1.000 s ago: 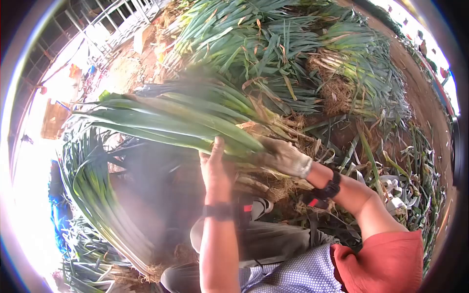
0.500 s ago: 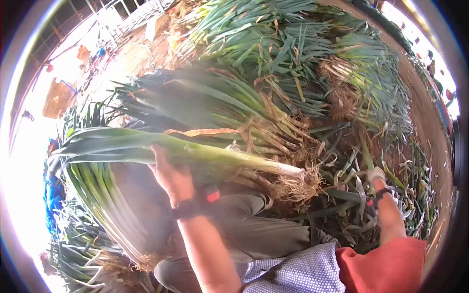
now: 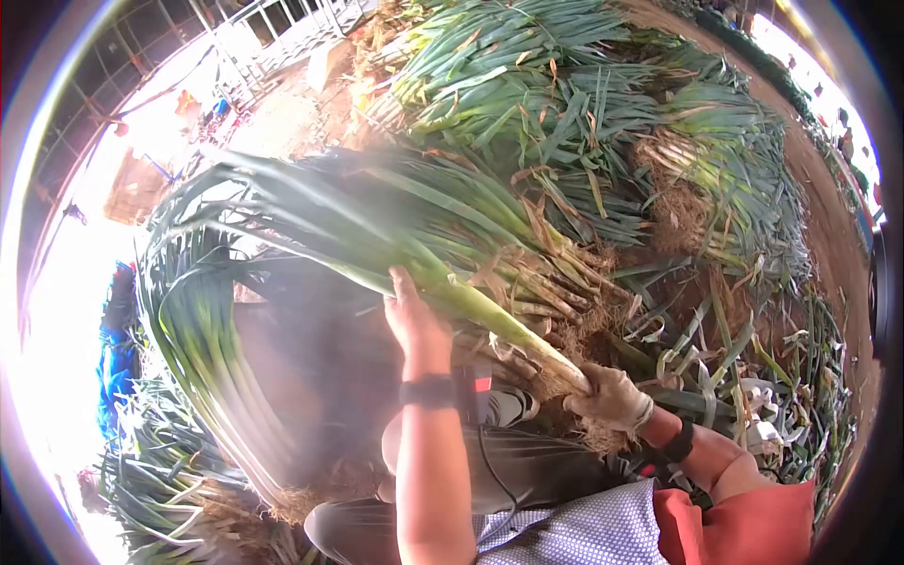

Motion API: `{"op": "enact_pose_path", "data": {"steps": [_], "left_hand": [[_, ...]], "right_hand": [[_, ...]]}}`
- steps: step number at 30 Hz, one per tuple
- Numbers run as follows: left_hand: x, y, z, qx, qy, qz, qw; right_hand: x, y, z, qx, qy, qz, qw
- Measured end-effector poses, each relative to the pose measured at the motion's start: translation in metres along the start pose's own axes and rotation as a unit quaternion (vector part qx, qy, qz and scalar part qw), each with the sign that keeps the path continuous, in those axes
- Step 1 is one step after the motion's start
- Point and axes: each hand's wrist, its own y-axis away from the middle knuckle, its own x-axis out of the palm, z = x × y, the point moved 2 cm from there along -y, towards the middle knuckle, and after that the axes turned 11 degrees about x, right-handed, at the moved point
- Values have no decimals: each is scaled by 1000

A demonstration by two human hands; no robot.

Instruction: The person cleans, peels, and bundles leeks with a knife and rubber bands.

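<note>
One long leek [image 3: 513,331] lies slantwise across the middle of the view, its green leaves up to the left and its root end down to the right. My left hand [image 3: 414,325] is closed on it where the leaves begin; most of the fingers are hidden behind it. Near the roots, my right hand [image 3: 612,403] in a pale glove grips the white end. Behind it rests a bundle of leeks [image 3: 556,264] with roots and dry brown leaves on. To the left, cleaner leeks [image 3: 235,405] with white stalks lean in a bunch.
Large heaps of leeks [image 3: 527,85] cover the ground at the back, another bundle [image 3: 716,160] at the right. Stripped leaves [image 3: 716,358] litter the right side. More leeks [image 3: 179,508] lie at the lower left, near blue material [image 3: 115,367]. My knees [image 3: 358,523] are below.
My right hand has come from the loose leaves on the right to the leek's root end. My left hand and the leek have moved right, and the leek has tilted more steeply.
</note>
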Motion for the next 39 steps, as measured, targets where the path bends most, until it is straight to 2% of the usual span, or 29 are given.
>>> {"op": "enact_pose_path", "data": {"steps": [2,3,5,6,7,8,9,11,12,13,15,16,17,19,20,21,22,23,25,26,28,29,31,32,34,35,36,37,39], "left_hand": [[-3,-4,11,-14,-45,-1,999],[-6,-9,20,-25,-84,-6,996],[-16,-13,41,-46,-114,6,992],[-16,-7,50,-88,-116,-5,989],[-17,-1,56,-130,-118,-14,984],[-20,6,57,-135,-188,27,973],[-20,15,54,-139,-188,33,972],[-19,39,51,-302,-178,78,933],[-25,48,51,-336,-209,108,912],[-33,56,51,-369,-238,135,888],[-40,74,45,-438,-305,165,829],[-29,86,35,-454,-282,145,832],[-33,93,38,-464,-279,164,825],[-36,85,35,-429,-319,226,814],[-24,76,31,-329,-478,231,781],[-2,68,14,-217,-623,223,718],[-27,43,39,-32,-639,176,748],[-53,20,61,154,-634,125,747],[-36,3,51,-42,-395,151,905],[-22,6,44,-43,-397,143,905],[7,17,42,-124,-255,40,958],[11,13,46,-140,-221,-1,965],[1,-2,47,-156,-280,9,947],[-6,-4,50,-158,-281,2,947],[-13,-6,47,-116,-182,-17,976],[-16,-5,45,-114,-183,-19,976],[-15,-2,39,-117,-160,-13,980],[-15,0,34,-122,-137,-5,983],[-21,-3,36,-144,-102,-3,984]], "right_hand": [[5,9,7,109,-192,96,970],[6,5,5,108,-196,92,970],[7,-3,-8,189,-271,84,940],[-2,-9,4,192,-260,68,944],[-3,-21,0,147,-248,27,957],[-8,-32,-1,196,-251,30,947],[-15,-43,2,245,-256,32,935],[-32,-67,5,234,-217,14,948],[-39,-81,0,220,-174,4,960],[-39,-104,-33,230,-203,5,952],[-63,-110,-20,176,-125,-93,972],[-71,-104,-5,200,22,-141,969],[-75,-102,-4,198,25,-143,969],[-67,-85,-11,110,-23,-92,989],[-64,-81,-24,93,43,-85,991],[-64,-69,-21,50,21,-84,995],[-63,-57,-18,6,-1,-81,997],[-69,-40,0,-24,147,-91,985],[-59,-20,1,37,97,-99,990],[-55,-10,-2,-85,189,-115,971],[-46,4,-4,-60,189,-139,970],[-43,10,-4,-34,187,-170,967],[-40,23,2,-67,185,-161,967],[-39,29,11,-71,200,-138,968],[-34,41,14,-84,224,-67,969],[-32,43,17,-86,223,-66,969],[-28,43,18,-14,95,10,995],[-24,45,17,60,-35,85,994],[-11,41,5,57,-28,82,995]]}}
